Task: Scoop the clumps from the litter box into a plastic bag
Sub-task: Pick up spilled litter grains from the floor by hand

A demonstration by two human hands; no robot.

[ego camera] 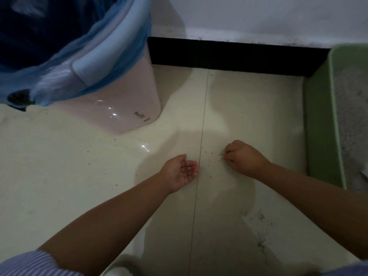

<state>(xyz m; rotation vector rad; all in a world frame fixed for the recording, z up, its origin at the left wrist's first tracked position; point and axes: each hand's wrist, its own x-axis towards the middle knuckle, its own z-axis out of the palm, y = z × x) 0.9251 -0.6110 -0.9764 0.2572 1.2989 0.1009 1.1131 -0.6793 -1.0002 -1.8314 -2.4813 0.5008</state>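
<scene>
The person crouches over the tiled floor between 2 fixtures: the pink bin lined with a blue plastic bag at the floor's far-left corner, and the green litter box along its right edge, grey litter showing inside.

The left hand lies palm up, fingers loosely cupped around a small heap of dark granules, just left of the grout line. The right hand is knuckles up, fingertips drawn together low over the tile; it seems to pinch at a speck, though what it has hold of is too small to tell. More scattered grains lie between the 2 hands, and more dot the near-right floor.

The move ahead turns on this: the bag's mouth stands up and to the left of the cupped palm, well apart, so the left hand is the nearer carrier, while the box of clumps sits off beside the right arm. No scoop is visible.
</scene>
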